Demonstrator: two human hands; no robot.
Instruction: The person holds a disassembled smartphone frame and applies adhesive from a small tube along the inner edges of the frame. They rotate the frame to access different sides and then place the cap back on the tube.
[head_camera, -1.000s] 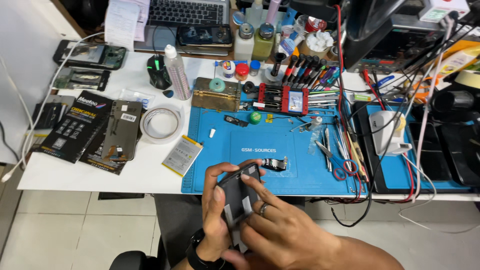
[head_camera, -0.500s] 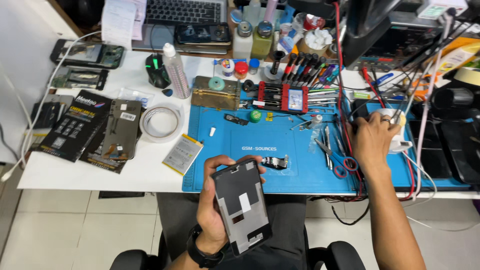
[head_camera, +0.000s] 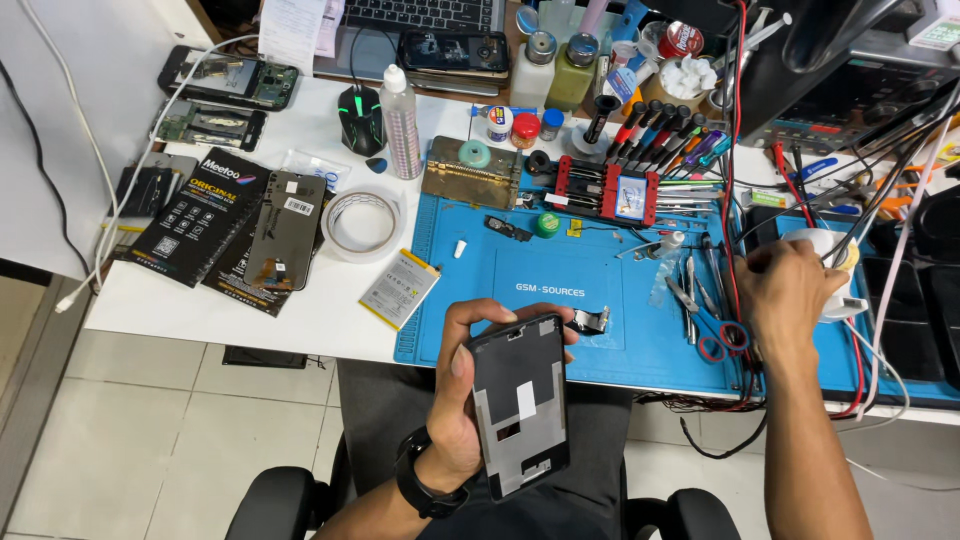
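My left hand (head_camera: 462, 392) grips a dark phone frame (head_camera: 520, 404) with grey and white patches, held upright over my lap just below the table's front edge. Out to the right, my right hand (head_camera: 790, 295) rests on the blue work mat (head_camera: 540, 290), its fingers curled against a white round object (head_camera: 828, 250) among red and black cables. What the fingers hold there is hidden. A small black part (head_camera: 592, 320) lies on the mat just above the phone frame.
Tweezers and blue-handled scissors (head_camera: 715, 335) lie left of my right hand. A red tool holder (head_camera: 603, 190), bottles, a tape roll (head_camera: 362, 222), a flat battery (head_camera: 399, 289), black boxes (head_camera: 205, 215) and a mouse (head_camera: 362, 105) crowd the white table.
My right hand left the phone frame and reached right to the white object by the cables. The left hand now holds the frame alone, turned flat towards me.
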